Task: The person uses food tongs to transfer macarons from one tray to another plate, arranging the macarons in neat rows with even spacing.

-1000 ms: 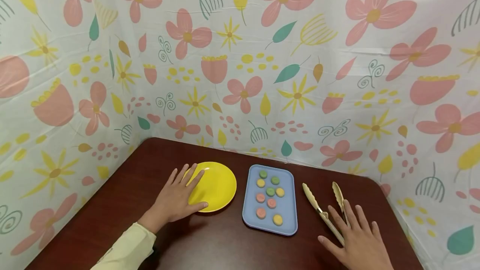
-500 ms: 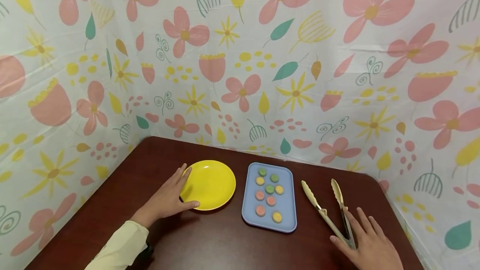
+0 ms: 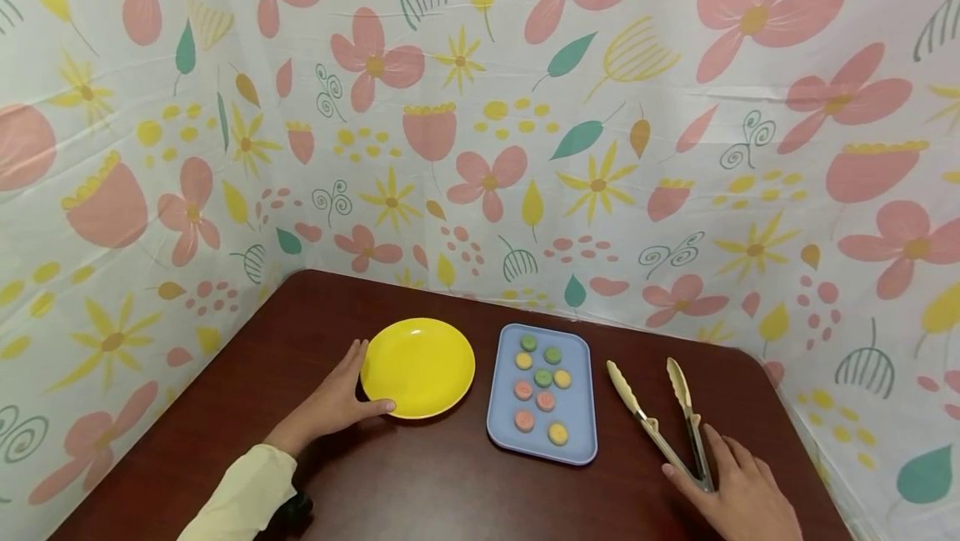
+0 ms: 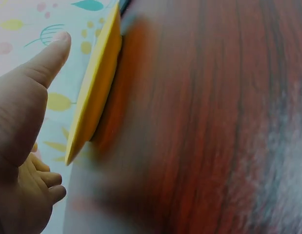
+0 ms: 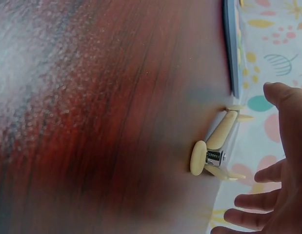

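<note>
A round yellow plate [image 3: 417,368] lies on the dark wooden table. Beside its left rim is my left hand [image 3: 330,403], fingers extended and thumb at the near rim; the left wrist view shows the thumb apart from the plate's edge [image 4: 94,87]. Spread tongs [image 3: 654,434] with cream tips and metal arms lie on the right. My right hand [image 3: 750,483] hovers by their hinge end, thumb and fingers apart, nothing held. Between plate and tongs sits a blue tray [image 3: 575,408] bearing several small round pieces [image 3: 545,400] in green, yellow and pink.
The dark table [image 3: 420,491] backs onto a flower-printed curtain [image 3: 480,107], which also rises along the left and right sides. A black band shows under the left sleeve [image 3: 243,491]. The tray's edge [image 5: 231,48] stands beyond the tongs in the right wrist view.
My left hand has drawn back from over the plate to its left rim. My right hand has shifted slightly right, beside the tongs' hinge end. Plate, tray and tongs stay put.
</note>
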Demonstrator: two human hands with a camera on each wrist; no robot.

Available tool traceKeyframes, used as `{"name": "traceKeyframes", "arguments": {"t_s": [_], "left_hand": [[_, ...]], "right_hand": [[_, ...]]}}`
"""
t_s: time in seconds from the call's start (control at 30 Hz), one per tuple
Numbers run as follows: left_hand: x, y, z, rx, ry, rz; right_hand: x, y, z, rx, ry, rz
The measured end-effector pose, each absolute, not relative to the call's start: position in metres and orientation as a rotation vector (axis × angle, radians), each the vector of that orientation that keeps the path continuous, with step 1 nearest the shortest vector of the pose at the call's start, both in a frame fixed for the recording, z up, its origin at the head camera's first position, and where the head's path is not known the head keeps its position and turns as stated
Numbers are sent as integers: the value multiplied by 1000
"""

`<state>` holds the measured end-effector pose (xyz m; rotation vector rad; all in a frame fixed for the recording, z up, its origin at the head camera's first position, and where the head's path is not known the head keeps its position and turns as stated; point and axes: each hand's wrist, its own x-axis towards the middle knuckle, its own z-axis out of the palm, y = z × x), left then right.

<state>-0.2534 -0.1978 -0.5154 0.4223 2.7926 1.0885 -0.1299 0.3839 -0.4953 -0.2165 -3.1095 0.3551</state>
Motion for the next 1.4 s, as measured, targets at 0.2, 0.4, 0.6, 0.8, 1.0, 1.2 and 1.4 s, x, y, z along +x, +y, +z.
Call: {"name": "traceKeyframes", "arguments": {"t_s": [0.2,0.4,0.6,0.8,1.0,1.2,1.4], "left_hand": [[-254,-200,-520,372,2776,1116],[-253,-201,-527,375,2793,1156],[-252,-200,-530,370,2814,1145],[-251,-200,-531,357,2829,1137],[-253,-201,-533,367,2849,1133],[-253,-202,-537,380,2859,1137],[-254,-203,-539,382,2866,1134]], "right_hand": [[-134,384,-496,-276,-3159,373],[-139,386,-500,-300,-3145,387],[-143,387,-503,-297,-3142,389],[-148,387,-506,-324,-3151,406],[-149,385,-507,-284,-3133,438],[-153,383,-507,-303,-3163,458],[-156,382,-507,-350,-3217,480]]}}
